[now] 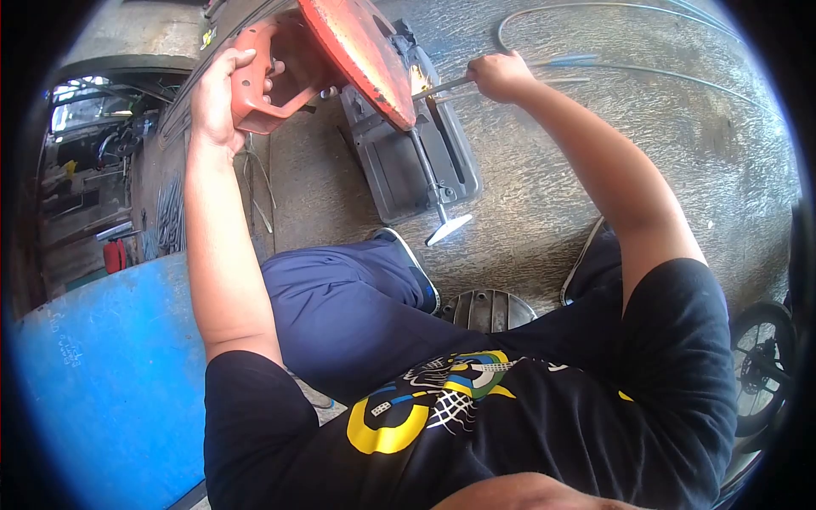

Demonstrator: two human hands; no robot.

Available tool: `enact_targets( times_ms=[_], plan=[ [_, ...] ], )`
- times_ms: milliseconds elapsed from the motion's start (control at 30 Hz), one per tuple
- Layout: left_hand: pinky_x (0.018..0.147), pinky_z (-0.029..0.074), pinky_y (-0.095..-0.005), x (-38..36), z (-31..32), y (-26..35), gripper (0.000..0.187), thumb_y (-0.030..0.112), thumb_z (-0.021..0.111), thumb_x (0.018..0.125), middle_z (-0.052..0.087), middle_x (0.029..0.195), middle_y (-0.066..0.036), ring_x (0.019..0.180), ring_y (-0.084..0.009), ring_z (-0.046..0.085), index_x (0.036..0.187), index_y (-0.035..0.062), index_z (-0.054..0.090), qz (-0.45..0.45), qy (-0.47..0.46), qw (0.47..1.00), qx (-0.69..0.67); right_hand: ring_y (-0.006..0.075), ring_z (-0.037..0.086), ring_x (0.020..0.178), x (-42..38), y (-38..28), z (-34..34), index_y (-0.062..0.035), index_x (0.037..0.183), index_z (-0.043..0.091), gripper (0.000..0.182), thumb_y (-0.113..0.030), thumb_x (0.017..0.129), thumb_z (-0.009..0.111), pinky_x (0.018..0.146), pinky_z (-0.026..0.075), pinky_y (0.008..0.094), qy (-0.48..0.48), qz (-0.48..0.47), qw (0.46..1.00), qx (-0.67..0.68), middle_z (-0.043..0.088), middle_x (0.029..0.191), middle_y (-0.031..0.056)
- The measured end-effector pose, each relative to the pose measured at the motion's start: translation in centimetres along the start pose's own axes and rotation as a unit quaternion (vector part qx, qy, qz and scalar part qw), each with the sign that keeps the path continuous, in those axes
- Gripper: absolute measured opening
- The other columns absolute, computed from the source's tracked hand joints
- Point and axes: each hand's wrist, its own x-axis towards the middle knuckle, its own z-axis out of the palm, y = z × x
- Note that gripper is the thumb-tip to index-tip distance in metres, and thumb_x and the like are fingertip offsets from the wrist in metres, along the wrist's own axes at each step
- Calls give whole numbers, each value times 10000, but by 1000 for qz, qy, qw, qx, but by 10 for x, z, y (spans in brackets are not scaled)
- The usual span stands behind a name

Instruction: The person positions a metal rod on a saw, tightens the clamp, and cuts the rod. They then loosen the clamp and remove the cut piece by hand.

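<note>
My left hand (217, 98) is wrapped round the orange handle of a cut-off saw (257, 106). The saw's worn orange blade guard (361, 59) slants down over its dark base (387, 174). To the right of the guard, my right hand (501, 78) is closed round a thin metal rod (446, 87), whose far end runs in beside the guard. Bright sparks (419, 78) glow there; the blade itself is hidden by the guard. A clamp screw with a pale crossbar handle (448, 229) sticks out of the base toward me.
Long thin rods and a looped cable (586, 61) lie on the rough concrete floor (646, 127) at the right. A blue panel (119, 374) stands at my left. Between my feet is a ribbed metal cover (489, 310). A wheel (761, 365) is at the right edge.
</note>
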Motion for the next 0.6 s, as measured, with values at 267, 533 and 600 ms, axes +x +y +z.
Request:
enact_targets(
  times_ms=[267, 533, 600],
  plan=[
    [581, 498, -270, 0, 0, 0, 448, 245, 539, 851, 643, 906, -132, 695, -120, 550, 1217, -12, 509, -8, 2, 1000, -11, 235, 624, 1017, -1, 0, -1, -167, 1035, 669, 256, -268, 931, 458, 928, 353, 450, 3, -2, 1000, -3, 690, 1005, 61],
    [552, 492, -249, 0, -1, 0, 478, 233, 503, 886, 624, 967, -160, 659, -125, 541, 1276, -37, 439, -8, -12, 1000, -12, 228, 630, 1003, -1, 0, -1, -175, 1030, 672, 254, -271, 927, 460, 899, 361, 431, 6, -7, 1000, -18, 691, 990, 57],
    [551, 490, -249, -1, 1, 2, 476, 234, 506, 884, 623, 964, -160, 655, -126, 539, 1272, -34, 441, -8, -9, 1000, -12, 225, 629, 1004, -1, 0, -2, -178, 1036, 671, 253, -262, 924, 460, 903, 355, 431, 3, -11, 1000, -15, 691, 993, 54]
  ],
)
